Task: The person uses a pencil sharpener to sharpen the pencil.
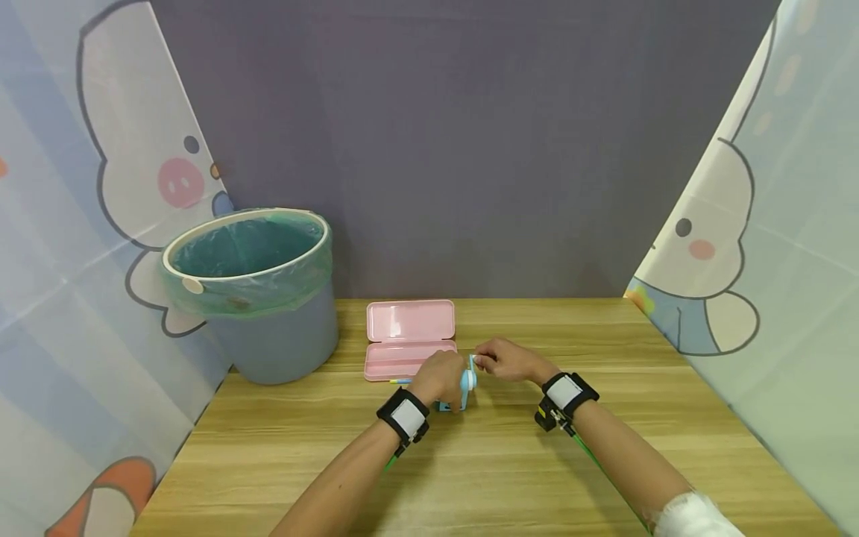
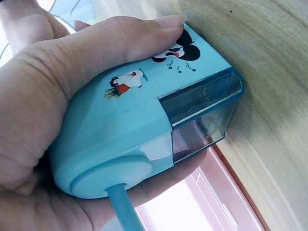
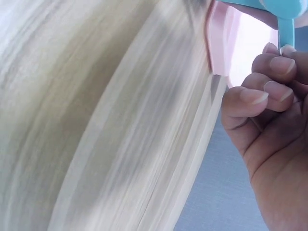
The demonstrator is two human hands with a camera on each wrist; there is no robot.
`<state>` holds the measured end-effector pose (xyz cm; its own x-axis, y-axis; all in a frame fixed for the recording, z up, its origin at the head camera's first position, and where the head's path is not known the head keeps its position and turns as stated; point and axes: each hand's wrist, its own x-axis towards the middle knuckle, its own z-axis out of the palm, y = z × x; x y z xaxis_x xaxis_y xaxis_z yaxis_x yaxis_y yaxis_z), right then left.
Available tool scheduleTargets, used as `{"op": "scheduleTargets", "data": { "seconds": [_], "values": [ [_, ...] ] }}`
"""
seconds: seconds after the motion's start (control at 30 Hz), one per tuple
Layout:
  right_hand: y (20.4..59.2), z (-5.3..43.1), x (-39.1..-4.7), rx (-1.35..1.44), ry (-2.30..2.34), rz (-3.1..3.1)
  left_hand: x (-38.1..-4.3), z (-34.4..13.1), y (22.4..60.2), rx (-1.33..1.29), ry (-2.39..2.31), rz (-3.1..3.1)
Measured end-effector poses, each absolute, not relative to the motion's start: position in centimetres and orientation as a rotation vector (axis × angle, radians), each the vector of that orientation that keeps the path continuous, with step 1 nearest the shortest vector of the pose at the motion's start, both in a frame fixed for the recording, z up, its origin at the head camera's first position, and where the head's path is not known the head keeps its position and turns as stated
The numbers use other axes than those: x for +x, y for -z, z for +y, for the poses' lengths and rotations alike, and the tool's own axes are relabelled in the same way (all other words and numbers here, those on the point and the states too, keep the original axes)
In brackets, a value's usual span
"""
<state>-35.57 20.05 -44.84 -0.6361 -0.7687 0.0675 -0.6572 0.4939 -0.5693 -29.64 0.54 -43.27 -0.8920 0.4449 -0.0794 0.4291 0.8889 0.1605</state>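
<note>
Two forearms in the foreground of the head view, each with a black wrist strap bearing a white patch; a white sleeve edge on the right arm at the lower frame edge.

Left hand (image 1: 439, 379) at table centre, fingers and thumb wrapped round a light-blue pencil sharpener (image 2: 144, 125); thumb laid along the top face, fingers under the opposite side, palm against the rear; sharpener resting on the table (image 1: 470, 462), printed with a penguin and a second cartoon figure, with a clear shavings drawer at the end away from the palm; round blue hub on the near face in the left wrist view, with a blue crank arm running out of the lower frame edge.

Right hand (image 1: 510, 360) just beside the left, fingers curled, fingertips (image 3: 274, 62) pinched on the blue crank handle (image 3: 286, 29); remainder of the handle cut off by the frame in the right wrist view.

Short length of a pencil (image 1: 400, 381) with blue and yellow showing, projecting to the left from behind the left hand; far end hidden.

Pink pencil case (image 1: 410, 339) lying open directly behind both hands, lid flat toward the backdrop; contents not discernible.

Blue-grey waste bin (image 1: 258, 298) at the far-left table corner, lined with a translucent green bag folded over a pale rim.

Grey backdrop at the rear; cartoon-printed curtains on both sides.
</note>
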Motion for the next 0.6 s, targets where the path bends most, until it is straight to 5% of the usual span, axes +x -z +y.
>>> {"op": "scheduleTargets", "data": {
  "seconds": [0.6],
  "values": [
    [45.1, 19.64, -35.33, -1.236, 0.79, 2.502, -29.48, 0.48, 43.35, 0.678, -0.228, 2.96]
  ]
}}
